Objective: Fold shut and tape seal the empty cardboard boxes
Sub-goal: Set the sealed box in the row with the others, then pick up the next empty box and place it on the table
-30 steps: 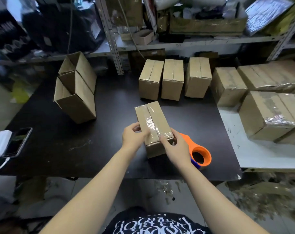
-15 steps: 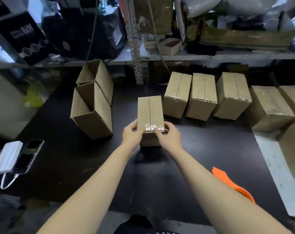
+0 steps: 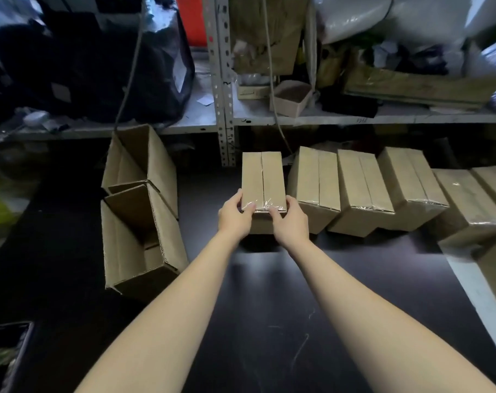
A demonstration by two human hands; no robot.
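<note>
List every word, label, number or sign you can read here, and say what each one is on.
Nothing reads clearly in this view.
Dark scribble on the shelf edge: too small and blurred to read.
White slip on the shelf: nothing legible.
Tan patch on the black bag: blurred, unreadable.
Held box and the sealed boxes beside it: no print shows.

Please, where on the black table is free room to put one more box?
Bare: the table in front of the held box, and the strip between it and the open boxes. Crowded: the sealed boxes at back right.
</note>
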